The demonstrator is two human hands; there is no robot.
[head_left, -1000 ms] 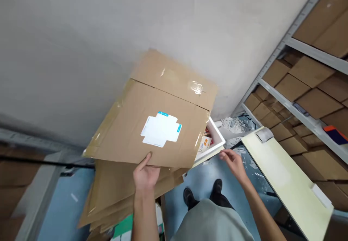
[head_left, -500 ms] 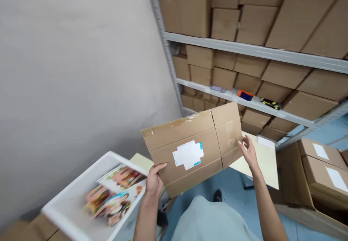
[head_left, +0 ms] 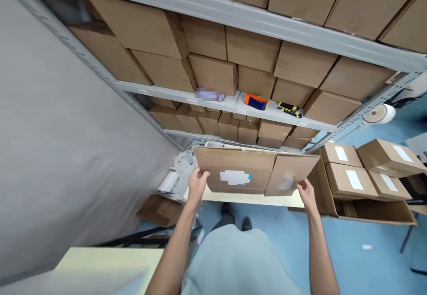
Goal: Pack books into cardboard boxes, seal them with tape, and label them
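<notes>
A flattened cardboard box [head_left: 248, 164] spans the space between my hands, tilted over a pale yellow table [head_left: 256, 198]. My left hand [head_left: 197, 184] grips its left edge, thumb on the near face. At the lower right corner, my right hand [head_left: 306, 193] pinches the flap. A white cross-shaped label [head_left: 235, 177] with blue marks lies on the cardboard's face. A crease divides the main panel from the right flap. The fingers behind the cardboard are hidden.
Metal shelves [head_left: 227, 105] packed with brown boxes stand ahead, holding an orange-and-blue tape roll [head_left: 256, 101] and yellow-black cutters [head_left: 289, 109]. A large open carton [head_left: 376, 217] with labelled boxes is at right. Another yellow tabletop [head_left: 110, 264] lies lower left.
My view has swung right, from the wall to the shelves. My right hand, free at first, has taken hold of the cardboard's flap. The cardboard has moved away from the stack to the table.
</notes>
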